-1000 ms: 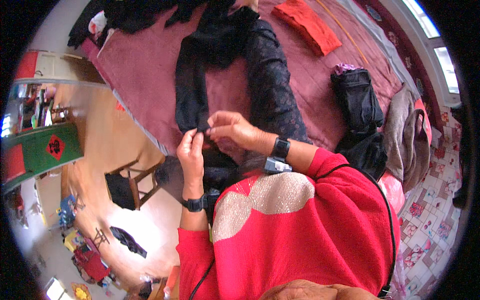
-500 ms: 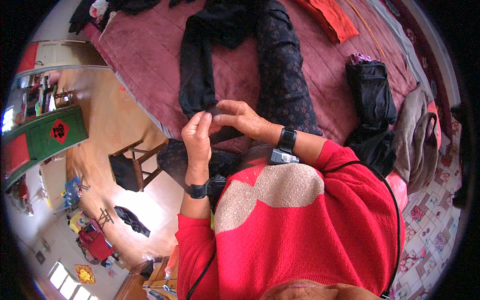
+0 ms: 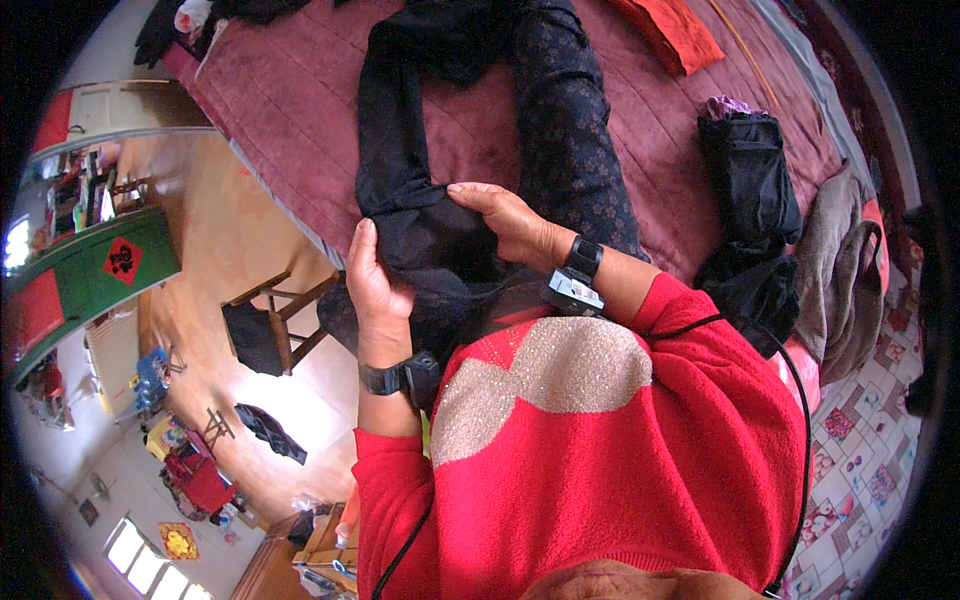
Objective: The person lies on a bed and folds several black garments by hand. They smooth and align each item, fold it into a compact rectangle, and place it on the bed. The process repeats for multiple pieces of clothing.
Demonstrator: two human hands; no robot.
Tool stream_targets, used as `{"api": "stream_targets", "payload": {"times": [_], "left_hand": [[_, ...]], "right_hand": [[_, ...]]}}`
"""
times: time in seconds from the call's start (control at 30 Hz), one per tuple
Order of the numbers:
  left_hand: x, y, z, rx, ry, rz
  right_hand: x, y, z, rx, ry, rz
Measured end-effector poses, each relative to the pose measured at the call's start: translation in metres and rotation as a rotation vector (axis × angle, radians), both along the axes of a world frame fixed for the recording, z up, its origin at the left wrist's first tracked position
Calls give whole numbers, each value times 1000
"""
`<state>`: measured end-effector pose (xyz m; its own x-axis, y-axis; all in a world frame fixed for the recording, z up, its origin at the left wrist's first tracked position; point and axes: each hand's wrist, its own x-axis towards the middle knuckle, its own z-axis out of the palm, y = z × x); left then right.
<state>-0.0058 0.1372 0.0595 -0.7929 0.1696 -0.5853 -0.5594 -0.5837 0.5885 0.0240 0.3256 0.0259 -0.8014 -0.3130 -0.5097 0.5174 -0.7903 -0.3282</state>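
A black stretchy garment, like leggings (image 3: pixel 393 130), runs from the far side of the bed toward me. Its near end is spread wide between my hands and looks slightly sheer. My left hand (image 3: pixel 380 290) holds the left edge, thumb up, its other fingers partly behind the cloth. My right hand (image 3: pixel 512 225) grips the right edge, with the thumb along the top and the fingertips hidden by the fabric. Beneath and beside lie my legs in dark flowered trousers (image 3: pixel 570 130), the right one stretched out on the bed.
The pink quilted bedcover (image 3: pixel 290 130) bears a folded black garment (image 3: pixel 745 170), a grey garment (image 3: pixel 835 270) and an orange cloth (image 3: pixel 670 30). Left of the bed's edge, a dark wooden chair (image 3: pixel 285 320) stands on the floor.
My hands were close together, fingertips pinching the dark cloth. Now they are apart, the left lower and the right slightly higher, with the garment's end opened out between them.
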Motion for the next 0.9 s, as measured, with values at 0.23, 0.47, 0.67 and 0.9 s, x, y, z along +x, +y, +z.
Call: {"api": "stream_targets", "payload": {"times": [0.23, 0.47, 0.67, 0.9], "left_hand": [[2, -1, 2, -79, 43, -12], [3, -6, 3, -156, 31, 17], [1, -15, 5, -166, 103, -15], [2, -26, 17, -142, 143, -44]], "right_hand": [[0, 4, 3, 76, 10, 34], [0, 7, 5, 68, 13, 11], [-2, 16, 14, 36, -29, 20], [-4, 18, 4, -61, -42, -25]]}}
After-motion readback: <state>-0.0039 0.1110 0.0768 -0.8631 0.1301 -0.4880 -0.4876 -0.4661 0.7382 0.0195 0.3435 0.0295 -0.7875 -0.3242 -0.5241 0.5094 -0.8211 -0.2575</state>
